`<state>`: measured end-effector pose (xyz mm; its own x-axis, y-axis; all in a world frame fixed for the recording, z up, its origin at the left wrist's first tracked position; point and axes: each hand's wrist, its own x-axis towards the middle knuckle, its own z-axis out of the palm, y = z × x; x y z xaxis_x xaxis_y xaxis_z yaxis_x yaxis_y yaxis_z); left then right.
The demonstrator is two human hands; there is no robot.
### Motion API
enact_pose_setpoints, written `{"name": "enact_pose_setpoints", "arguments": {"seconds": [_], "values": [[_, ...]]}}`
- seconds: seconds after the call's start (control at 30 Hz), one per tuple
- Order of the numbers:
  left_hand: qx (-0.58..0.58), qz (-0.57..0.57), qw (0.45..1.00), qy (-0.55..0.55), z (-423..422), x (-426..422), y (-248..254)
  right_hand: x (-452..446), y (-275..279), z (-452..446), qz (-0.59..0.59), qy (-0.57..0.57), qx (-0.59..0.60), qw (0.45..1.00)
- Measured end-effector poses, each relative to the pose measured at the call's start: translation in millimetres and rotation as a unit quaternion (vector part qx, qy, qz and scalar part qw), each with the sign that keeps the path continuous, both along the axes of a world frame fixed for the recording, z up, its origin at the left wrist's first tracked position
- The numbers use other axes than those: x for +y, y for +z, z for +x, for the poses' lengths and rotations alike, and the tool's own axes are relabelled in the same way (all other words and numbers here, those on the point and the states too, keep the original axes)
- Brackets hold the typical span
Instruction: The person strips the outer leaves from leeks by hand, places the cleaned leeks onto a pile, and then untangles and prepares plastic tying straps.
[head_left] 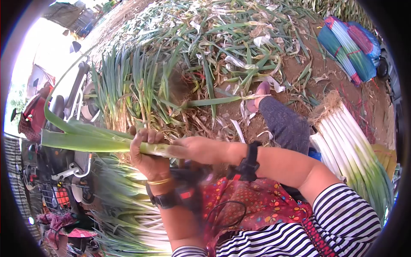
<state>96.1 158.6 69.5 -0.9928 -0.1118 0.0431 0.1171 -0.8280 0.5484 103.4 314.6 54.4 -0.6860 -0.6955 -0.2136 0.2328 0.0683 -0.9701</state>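
A leek (92, 141) lies level across the left half of the view, its green leaves pointing left. My left hand (150, 154) is closed round its stalk, with a yellow bangle and a black strap at the wrist. My right hand (199, 149) is closed at the pale right end of the same stalk, right beside the left hand. Its fingertips partly hide that end. Behind the hands stand untrimmed leeks (128, 85), and more leeks (145, 218) lie at the lower left.
Cleaned white leeks (346, 132) lie in a pile at the right. Loose leaves (222, 38) cover the ground ahead. Wrapped bundles (351, 49) lie at the upper right. Parked vehicles (64, 171) stand at the left. A leg in dark trousers (284, 124) extends beyond my right forearm.
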Motion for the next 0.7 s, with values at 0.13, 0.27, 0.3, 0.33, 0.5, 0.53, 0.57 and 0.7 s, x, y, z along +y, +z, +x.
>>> {"name": "enact_pose_setpoints", "arguments": {"seconds": [0.13,0.27,0.3,0.33,0.5,0.53,0.57,0.7], "values": [[-0.028,-0.087,0.996,0.009,0.9,5.2,8.2,-8.0,-3.9,8.0,0.021,-0.058,0.141,0.988],[-0.080,-0.154,0.985,0.012,3.9,16.9,7.0,-10.0,7.8,20.0,0.098,-0.161,0.218,0.958],[-0.093,-0.177,0.980,0.014,4.9,19.9,6.7,-11.3,9.7,21.5,0.131,-0.179,0.225,0.949],[-0.092,-0.179,0.979,0.005,5.7,20.0,6.3,-12.8,7.8,24.9,0.122,-0.192,0.230,0.946],[-0.076,-0.160,0.982,-0.062,7.1,15.3,-2.5,-12.8,-9.1,33.1,0.055,-0.216,0.225,0.949],[-0.067,-0.157,0.982,-0.074,8.2,15.3,-3.5,-12.2,-12.7,33.6,0.038,-0.211,0.209,0.954],[-0.058,-0.154,0.983,-0.086,9.2,15.7,-4.1,-10.9,-16.0,33.1,0.020,-0.206,0.193,0.959],[-0.012,-0.114,0.985,-0.130,10.1,17.1,-4.3,-3.3,-8.4,31.7,-0.010,-0.188,0.101,0.977]]}}
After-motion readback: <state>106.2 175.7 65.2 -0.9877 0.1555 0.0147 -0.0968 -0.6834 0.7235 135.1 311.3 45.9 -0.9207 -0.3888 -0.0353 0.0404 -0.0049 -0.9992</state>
